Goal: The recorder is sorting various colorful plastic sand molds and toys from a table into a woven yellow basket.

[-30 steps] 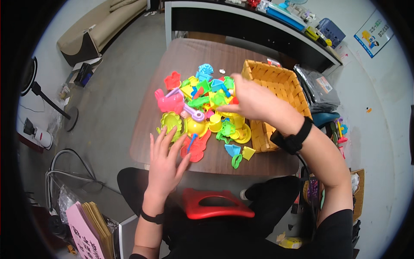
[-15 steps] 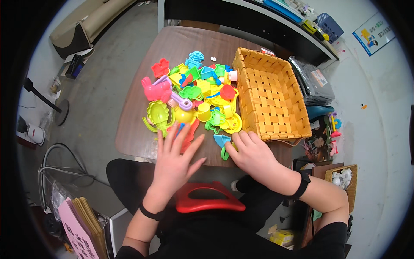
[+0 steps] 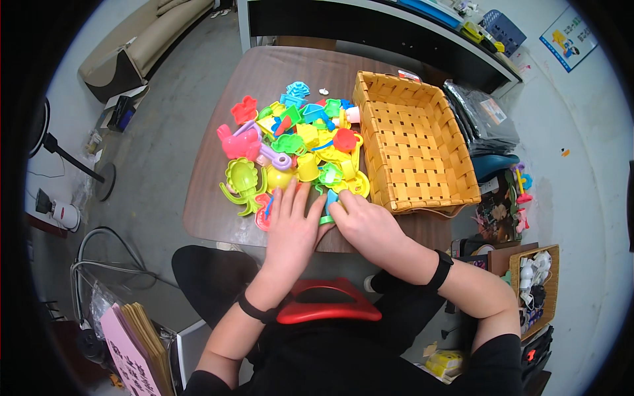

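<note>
Many molded toys (image 3: 308, 136) lie heaped in yellow, green, pink and blue.

Colourful toys (image 3: 290, 143) in a heap

1. The person wore a plain black top (image 3: 356, 363).
2. The left sleeve (image 3: 208, 383) and the right sleeve (image 3: 495, 353) were short, black and loose-edged.
3. A narrow black left wristband (image 3: 252, 309) circled one wrist; the right wristband (image 3: 440, 269), also black, looked broader.
4. The left hand (image 3: 290, 221) and right hand (image 3: 370, 226) were bare.
5. Black trousers (image 3: 214, 277) covered both legs.
</note>
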A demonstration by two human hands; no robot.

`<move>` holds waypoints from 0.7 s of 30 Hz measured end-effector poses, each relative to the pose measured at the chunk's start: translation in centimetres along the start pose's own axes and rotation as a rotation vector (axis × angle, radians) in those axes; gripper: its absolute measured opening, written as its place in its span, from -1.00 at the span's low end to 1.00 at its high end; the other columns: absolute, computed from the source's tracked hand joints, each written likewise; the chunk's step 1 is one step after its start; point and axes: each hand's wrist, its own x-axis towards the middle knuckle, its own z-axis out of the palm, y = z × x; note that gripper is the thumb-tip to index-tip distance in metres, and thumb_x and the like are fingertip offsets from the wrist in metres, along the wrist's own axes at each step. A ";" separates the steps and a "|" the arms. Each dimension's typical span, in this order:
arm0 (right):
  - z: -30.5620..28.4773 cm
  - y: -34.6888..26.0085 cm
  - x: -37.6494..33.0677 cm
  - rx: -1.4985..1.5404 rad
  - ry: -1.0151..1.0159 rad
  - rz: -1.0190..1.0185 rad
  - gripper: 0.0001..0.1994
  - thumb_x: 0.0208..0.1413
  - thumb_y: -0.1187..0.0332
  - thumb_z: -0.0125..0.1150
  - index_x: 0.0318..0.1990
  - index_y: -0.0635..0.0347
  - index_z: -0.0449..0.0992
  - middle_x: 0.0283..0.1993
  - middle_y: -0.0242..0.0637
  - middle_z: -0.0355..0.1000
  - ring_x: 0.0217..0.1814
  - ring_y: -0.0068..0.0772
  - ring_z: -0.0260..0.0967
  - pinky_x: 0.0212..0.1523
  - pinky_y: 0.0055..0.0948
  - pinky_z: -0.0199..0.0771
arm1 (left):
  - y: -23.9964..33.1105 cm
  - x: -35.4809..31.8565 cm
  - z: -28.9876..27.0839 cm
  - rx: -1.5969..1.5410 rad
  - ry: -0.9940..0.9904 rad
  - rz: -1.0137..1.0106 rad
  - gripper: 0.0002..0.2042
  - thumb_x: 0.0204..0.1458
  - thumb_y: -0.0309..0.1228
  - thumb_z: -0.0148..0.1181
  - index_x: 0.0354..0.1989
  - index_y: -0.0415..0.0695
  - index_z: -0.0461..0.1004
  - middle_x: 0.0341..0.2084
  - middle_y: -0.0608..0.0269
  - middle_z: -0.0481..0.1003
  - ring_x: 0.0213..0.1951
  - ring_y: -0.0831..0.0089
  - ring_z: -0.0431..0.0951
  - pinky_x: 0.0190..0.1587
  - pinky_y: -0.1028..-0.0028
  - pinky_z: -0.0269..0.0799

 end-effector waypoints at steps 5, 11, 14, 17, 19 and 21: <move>0.4 0.9 -0.7 0.031 0.039 0.065 -0.76 0.12 0.33 0.35 -0.11 0.20 0.52 -0.14 -0.27 0.45 -0.01 -0.29 0.55 -0.02 -0.30 0.53 | -2.5 1.0 -0.4 -0.007 0.071 -0.005 -0.53 0.10 -0.32 0.44 0.23 -0.01 0.61 0.36 -0.01 0.45 0.51 -0.01 0.33 0.59 -0.16 0.15; 1.3 1.7 2.3 0.066 0.078 0.135 -0.73 0.15 0.29 0.37 -0.08 0.21 0.54 -0.10 -0.25 0.48 0.03 -0.26 0.55 0.04 -0.26 0.50 | -4.2 2.7 -0.1 -0.026 0.118 -0.024 -0.63 0.17 -0.40 0.33 0.17 -0.03 0.64 0.30 -0.02 0.48 0.46 -0.01 0.38 0.56 -0.13 0.22; 1.5 1.2 4.9 0.076 0.100 0.173 -0.72 0.16 0.27 0.38 -0.06 0.22 0.55 -0.08 -0.24 0.50 0.05 -0.25 0.55 0.07 -0.24 0.48 | -4.7 3.3 -0.3 -0.012 0.147 -0.041 -0.63 0.11 -0.38 0.45 0.13 -0.01 0.66 0.29 -0.01 0.49 0.46 -0.01 0.38 0.55 -0.15 0.23; 2.0 0.5 4.8 0.085 0.115 0.214 -0.70 0.17 0.25 0.39 -0.05 0.22 0.56 -0.06 -0.23 0.51 0.07 -0.23 0.55 0.10 -0.22 0.46 | -2.2 3.1 -0.4 0.049 0.127 -0.030 -0.58 0.05 -0.35 0.55 0.11 -0.01 0.66 0.29 0.02 0.50 0.45 -0.02 0.40 0.54 -0.15 0.24; 2.1 0.3 4.7 0.085 0.127 0.259 -0.69 0.18 0.23 0.40 -0.04 0.23 0.57 -0.04 -0.23 0.52 0.08 -0.23 0.55 0.12 -0.20 0.45 | -2.1 2.5 -0.8 0.051 0.130 0.008 -0.52 0.00 -0.40 0.61 0.14 -0.01 0.65 0.30 0.05 0.51 0.43 -0.04 0.42 0.51 -0.07 0.32; 2.1 0.5 4.5 0.084 0.137 0.307 -0.68 0.19 0.22 0.41 -0.03 0.23 0.58 -0.03 -0.22 0.53 0.10 -0.22 0.55 0.14 -0.19 0.44 | -1.7 1.8 -1.3 -0.001 0.162 -0.055 -0.50 -0.02 -0.42 0.61 0.15 -0.02 0.64 0.29 0.08 0.52 0.41 -0.04 0.44 0.48 -0.03 0.36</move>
